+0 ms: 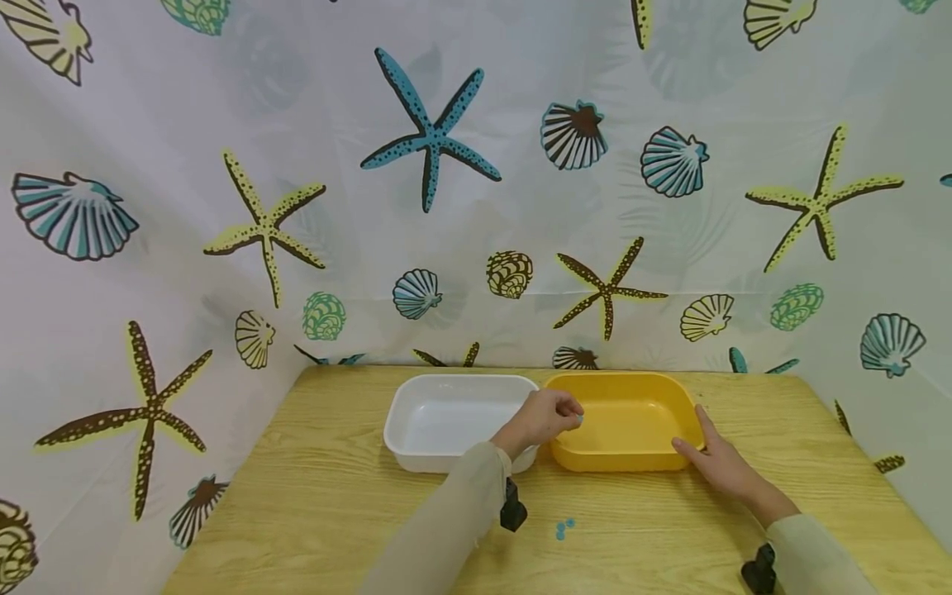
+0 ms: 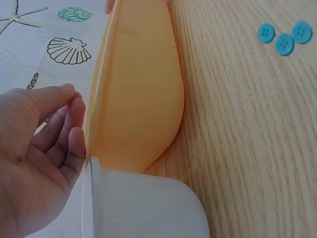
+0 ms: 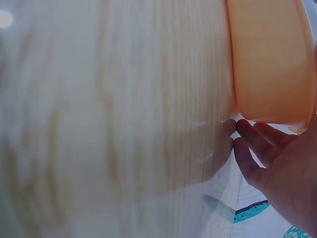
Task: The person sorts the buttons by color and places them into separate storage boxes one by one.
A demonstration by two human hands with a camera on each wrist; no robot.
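My left hand point(image 1: 546, 416) is over the left end of a yellow plastic basin point(image 1: 625, 463), its thumb and fingers pinching a small blue button point(image 1: 579, 419); that button is hidden in the left wrist view. At the basin's front right corner, my right hand point(image 1: 723, 464) grips the wall, thumb over the rim and fingers along the outside. In the right wrist view those fingers point(image 3: 252, 141) lie low against the basin's end, close to the table. Three blue buttons point(image 2: 285, 44) with holes lie on the table in front of the basin.
A white plastic basin point(image 1: 427, 463) stands directly left of the yellow one, under my left forearm. Both sit near the back of a wood-grain table point(image 1: 320, 496). A white cloth point(image 1: 491, 207) printed with starfish and shells hangs behind and at both sides.
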